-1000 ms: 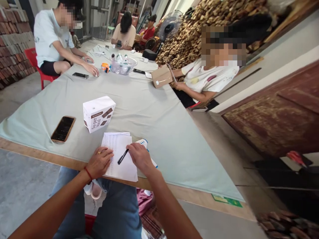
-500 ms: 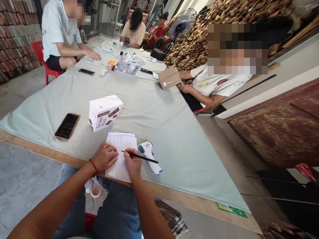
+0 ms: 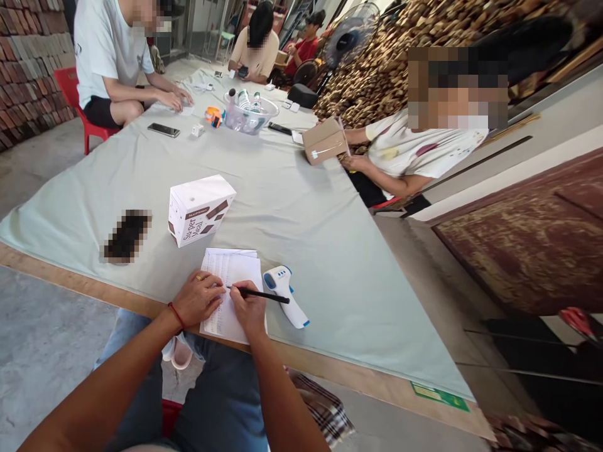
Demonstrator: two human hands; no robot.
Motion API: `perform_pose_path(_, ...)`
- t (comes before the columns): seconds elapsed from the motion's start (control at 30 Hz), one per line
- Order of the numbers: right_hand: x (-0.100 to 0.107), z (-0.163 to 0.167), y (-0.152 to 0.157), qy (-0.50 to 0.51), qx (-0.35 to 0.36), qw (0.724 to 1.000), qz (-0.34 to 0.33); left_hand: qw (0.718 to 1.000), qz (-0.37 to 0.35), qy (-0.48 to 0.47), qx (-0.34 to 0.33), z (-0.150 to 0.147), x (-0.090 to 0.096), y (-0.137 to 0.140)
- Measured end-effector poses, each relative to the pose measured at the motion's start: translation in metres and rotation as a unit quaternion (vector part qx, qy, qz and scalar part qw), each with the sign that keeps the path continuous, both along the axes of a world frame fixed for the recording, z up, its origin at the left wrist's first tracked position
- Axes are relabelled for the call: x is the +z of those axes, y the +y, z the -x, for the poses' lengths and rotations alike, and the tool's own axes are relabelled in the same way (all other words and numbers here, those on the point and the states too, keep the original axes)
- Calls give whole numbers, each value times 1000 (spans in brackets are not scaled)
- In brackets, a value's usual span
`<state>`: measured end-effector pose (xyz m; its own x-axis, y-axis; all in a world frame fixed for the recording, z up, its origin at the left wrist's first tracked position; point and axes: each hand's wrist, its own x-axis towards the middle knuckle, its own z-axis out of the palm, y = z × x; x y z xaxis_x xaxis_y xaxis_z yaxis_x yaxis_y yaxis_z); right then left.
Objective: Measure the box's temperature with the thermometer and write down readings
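Note:
My right hand (image 3: 248, 307) pinches a black pen (image 3: 268, 295), its tip touching the sheets of paper (image 3: 235, 267) at the table's near edge. Rows of small writing cover the left part of the top sheet. My left hand (image 3: 200, 296), with a ring and a red wrist cord, rests flat on the left side of the paper, fingers loosely bent and holding nothing. Just right of the paper lies a white and blue infrared thermometer (image 3: 286, 295). Behind the sheets stands a white box (image 3: 200, 210) printed "Su-per Meal".
A blurred-out phone (image 3: 126, 237) lies to the left on the cloth-covered table (image 3: 330, 251). Farther back are a clear basin (image 3: 249, 119) of bottles, an orange item (image 3: 213, 116) and another phone (image 3: 163, 130). A person at right holds a cardboard box (image 3: 325, 141); others sit farther away.
The pen has swung slightly in my right hand, its back end shifting left and up. My left hand stays on the paper. The person at far left has moved their hands a little.

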<state>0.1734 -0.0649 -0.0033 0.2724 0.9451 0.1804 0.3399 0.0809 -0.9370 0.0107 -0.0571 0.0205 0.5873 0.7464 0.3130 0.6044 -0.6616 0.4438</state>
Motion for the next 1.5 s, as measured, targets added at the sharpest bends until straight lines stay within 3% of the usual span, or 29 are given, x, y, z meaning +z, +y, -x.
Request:
perform_pose_path(1.1,0,2,0,-4,-6,1000,14,1000,-12,1,-3,0,-1,-1)
perform_pose_path(1.5,-7,-9,3,-18,42,999,1,1000,-19,4,-2,1,1,0)
